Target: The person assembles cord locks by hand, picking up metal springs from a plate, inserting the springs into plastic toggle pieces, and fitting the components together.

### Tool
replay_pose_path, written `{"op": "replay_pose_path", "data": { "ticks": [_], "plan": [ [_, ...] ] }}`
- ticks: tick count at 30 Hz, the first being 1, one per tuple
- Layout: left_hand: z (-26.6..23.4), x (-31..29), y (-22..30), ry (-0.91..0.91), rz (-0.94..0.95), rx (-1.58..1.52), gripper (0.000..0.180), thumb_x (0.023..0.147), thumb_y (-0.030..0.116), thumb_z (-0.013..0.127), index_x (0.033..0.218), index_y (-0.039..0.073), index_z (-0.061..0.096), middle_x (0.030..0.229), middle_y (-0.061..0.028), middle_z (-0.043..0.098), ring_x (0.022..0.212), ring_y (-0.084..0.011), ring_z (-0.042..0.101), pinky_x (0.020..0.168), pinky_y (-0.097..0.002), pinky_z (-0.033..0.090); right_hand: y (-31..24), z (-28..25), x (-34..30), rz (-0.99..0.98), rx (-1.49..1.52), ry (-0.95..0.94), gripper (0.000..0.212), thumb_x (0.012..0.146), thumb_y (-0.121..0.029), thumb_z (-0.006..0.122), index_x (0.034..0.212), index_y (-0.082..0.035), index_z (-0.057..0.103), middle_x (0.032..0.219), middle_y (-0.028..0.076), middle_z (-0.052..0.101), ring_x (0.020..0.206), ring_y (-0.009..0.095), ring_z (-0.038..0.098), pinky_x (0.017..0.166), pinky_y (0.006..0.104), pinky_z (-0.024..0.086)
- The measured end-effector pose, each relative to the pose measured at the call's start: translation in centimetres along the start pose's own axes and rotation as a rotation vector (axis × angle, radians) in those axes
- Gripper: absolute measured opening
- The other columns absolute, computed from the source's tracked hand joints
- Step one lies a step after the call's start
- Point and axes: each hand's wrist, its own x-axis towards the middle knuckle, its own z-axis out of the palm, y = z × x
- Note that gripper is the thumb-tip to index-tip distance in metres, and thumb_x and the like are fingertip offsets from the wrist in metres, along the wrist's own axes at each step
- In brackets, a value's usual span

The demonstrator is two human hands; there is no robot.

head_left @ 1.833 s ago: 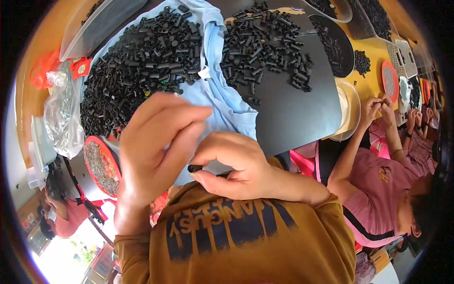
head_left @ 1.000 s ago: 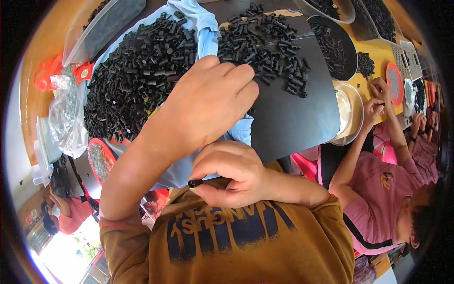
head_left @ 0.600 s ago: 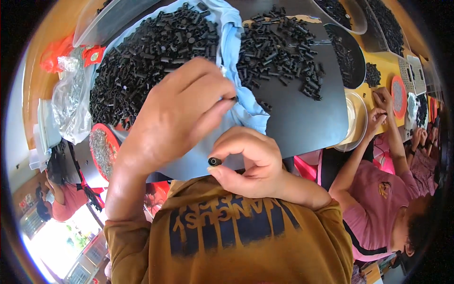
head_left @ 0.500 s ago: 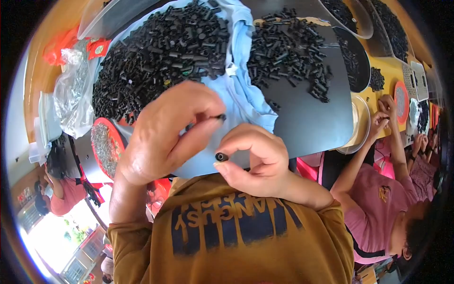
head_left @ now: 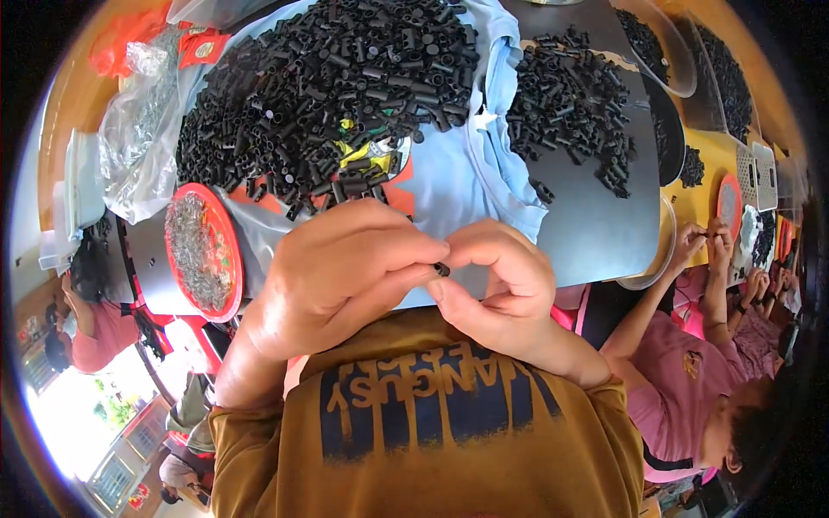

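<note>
In front of my chest, my left hand (head_left: 354, 281) and my right hand (head_left: 501, 281) meet at the fingertips. Both are closed in a pinch around a small black tubular piece (head_left: 441, 269), of which only a dark end shows. Whether a second piece sits inside the left fingers is hidden. Just beyond my hands, a large heap of small black tubular pieces (head_left: 328, 95) lies on a light blue cloth (head_left: 449, 186). A red round tray (head_left: 235, 274) of thin, clear or silvery small parts stands beside my left wrist.
A second heap of black pieces (head_left: 574, 108) lies on the dark grey tabletop (head_left: 596, 237) to the right. Clear plastic bags (head_left: 142, 151) are at the left. On the far right, a co-worker in a pink shirt (head_left: 682, 380) sits near clear tubs and a perforated basket (head_left: 760, 177).
My hands were apart, each pinching a small black piece; now their fingertips have come together. The view has shifted, bringing more of the red tray and the heap's near edge into sight.
</note>
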Motion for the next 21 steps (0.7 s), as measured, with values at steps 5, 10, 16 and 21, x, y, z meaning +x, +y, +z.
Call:
{"op": "replay_pose_path", "data": {
  "ticks": [5, 10, 16, 21],
  "plan": [
    [0.0, -0.4, -0.1, 0.011, 0.031, 0.045, 0.026, 0.071, 0.0, 0.071, 0.096, 0.0, 0.064, 0.083, -0.0117, 0.06, 0.069, -0.0257, 0.059, 0.059, -0.0328, 0.048, -0.1, 0.2, 0.2, -0.009, -0.067, -0.013, 0.018, 0.07, 0.002, 0.071, 0.082, -0.003, 0.06, 0.072, 0.007, 0.061, 0.063, 0.019, 0.06, 0.056, 0.0285, 0.046],
    [-0.5, -0.7, 0.2, -0.032, 0.078, 0.137, 0.03, 0.067, 0.001, 0.069, 0.096, -0.001, 0.063, 0.084, -0.0118, 0.06, 0.07, -0.0259, 0.059, 0.059, -0.0333, 0.047, -0.2, 0.0, 0.4, -0.008, -0.109, -0.07, 0.015, 0.07, 0.001, 0.071, 0.08, -0.003, 0.06, 0.07, 0.006, 0.06, 0.063, 0.019, 0.06, 0.055, 0.0286, 0.045],
    [-0.8, -0.2, 0.7, -0.045, 0.146, 0.18, 0.025, 0.063, 0.004, 0.072, 0.087, 0.001, 0.065, 0.074, -0.009, 0.059, 0.06, -0.0228, 0.056, 0.051, -0.032, 0.043, -0.7, -0.5, 0.4, 0.09, 0.015, -0.166, 0.013, 0.072, -0.001, 0.071, 0.08, -0.002, 0.061, 0.071, 0.006, 0.061, 0.063, 0.019, 0.06, 0.056, 0.0289, 0.044],
    [-1.3, 0.0, 1.1, -0.077, 0.222, 0.067, 0.023, 0.061, 0.01, 0.069, 0.082, 0.0, 0.066, 0.071, -0.0091, 0.059, 0.058, -0.0223, 0.056, 0.046, -0.0316, 0.04, -1.9, -1.2, 0.5, 0.239, 0.217, -0.306, 0.01, 0.078, -0.004, 0.069, 0.085, -0.001, 0.062, 0.075, 0.007, 0.061, 0.069, 0.017, 0.06, 0.061, 0.0277, 0.045]
  ]
}}
